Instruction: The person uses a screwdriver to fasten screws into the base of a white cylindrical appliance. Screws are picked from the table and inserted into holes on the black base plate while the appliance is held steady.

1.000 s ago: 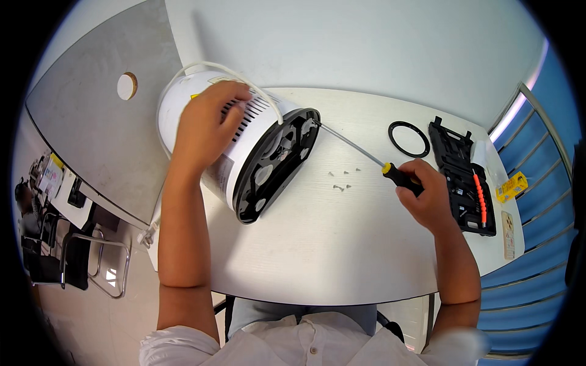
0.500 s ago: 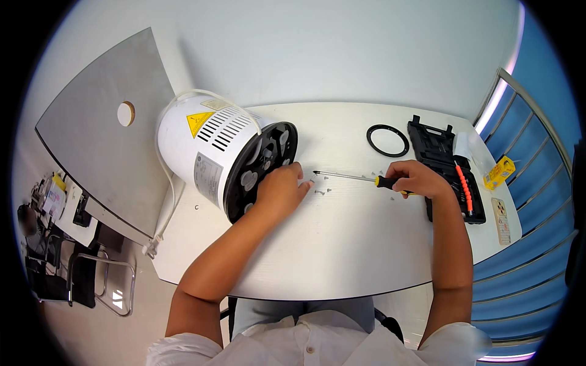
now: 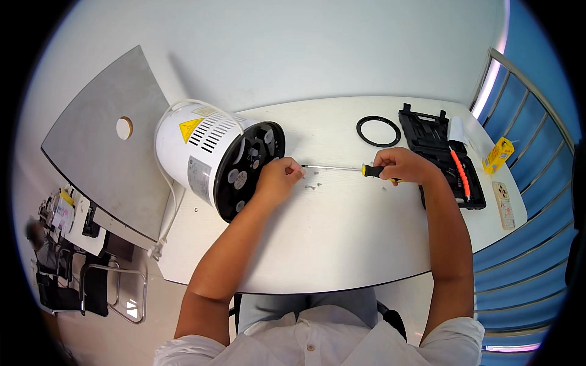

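Note:
A white cylindrical appliance (image 3: 175,141) lies on its side on the left of the table, its black underside (image 3: 232,194) turned toward the right. My left hand (image 3: 278,181) is beside that underside, thumb and fingertips pinched together; whatever they hold is too small to make out. My right hand (image 3: 404,166) is closed round the black and yellow handle of a screwdriver (image 3: 332,168). Its shaft points left, and the tip reaches my left fingertips. Several small screws (image 3: 311,186) lie scattered on the table below the shaft.
A black ring (image 3: 397,130) lies toward the back. On the right are an open black tool case (image 3: 475,199) with an orange flexible shaft (image 3: 459,174), a yellow carton (image 3: 499,155) and a patterned phone-like slab (image 3: 504,206). A grey panel (image 3: 91,122) stands at left; a metal railing (image 3: 537,131) borders the right.
My left fingertips have closed together and now meet the screwdriver tip, which was a little apart from them. The whole view has shifted slightly.

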